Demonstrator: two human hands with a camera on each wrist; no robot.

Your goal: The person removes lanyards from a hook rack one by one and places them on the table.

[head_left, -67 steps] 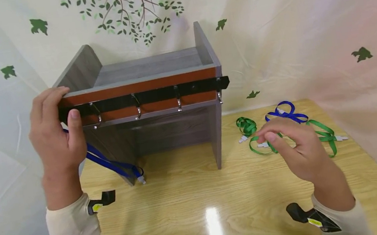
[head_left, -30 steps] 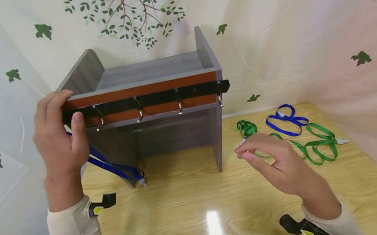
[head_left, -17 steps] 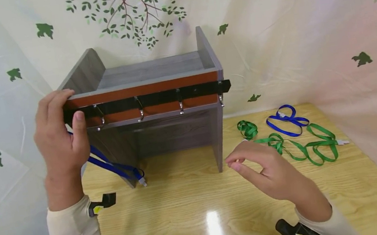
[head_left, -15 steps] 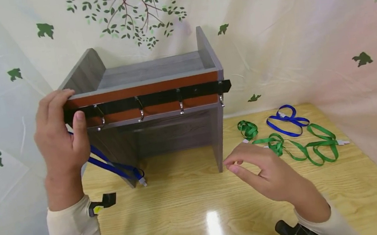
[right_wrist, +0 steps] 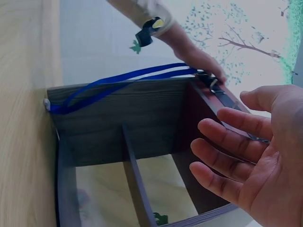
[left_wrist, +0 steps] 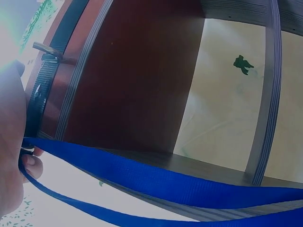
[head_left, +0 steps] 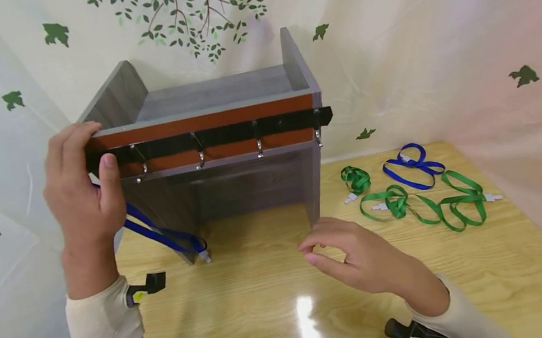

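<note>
My left hand (head_left: pixel 82 186) grips the left front end of a grey wooden shelf (head_left: pixel 221 90), fingers over the top edge and thumb on the front. A black hook rail (head_left: pixel 226 135) with several silver hooks runs along its orange-brown front board. From the rail's left end, by that hand, a blue lanyard (left_wrist: pixel 156 179) hangs down; its white clip (head_left: pixel 204 255) reaches the shelf's left foot. My right hand (head_left: pixel 358 257) hovers in front of the shelf's right leg, fingers loosely bent. In the right wrist view its palm and fingers hold nothing.
On the wooden table (head_left: pixel 247 307) right of the shelf lie a bundled green lanyard (head_left: pixel 356 180), another blue lanyard (head_left: pixel 411 180) and more green lanyards (head_left: pixel 462 199) with white clips. A patterned cloth (head_left: pixel 390 64) hangs behind.
My right hand has moved left, away from above the green lanyards to in front of the shelf's right leg. The left hand keeps its grip; the head view has shifted slightly.
</note>
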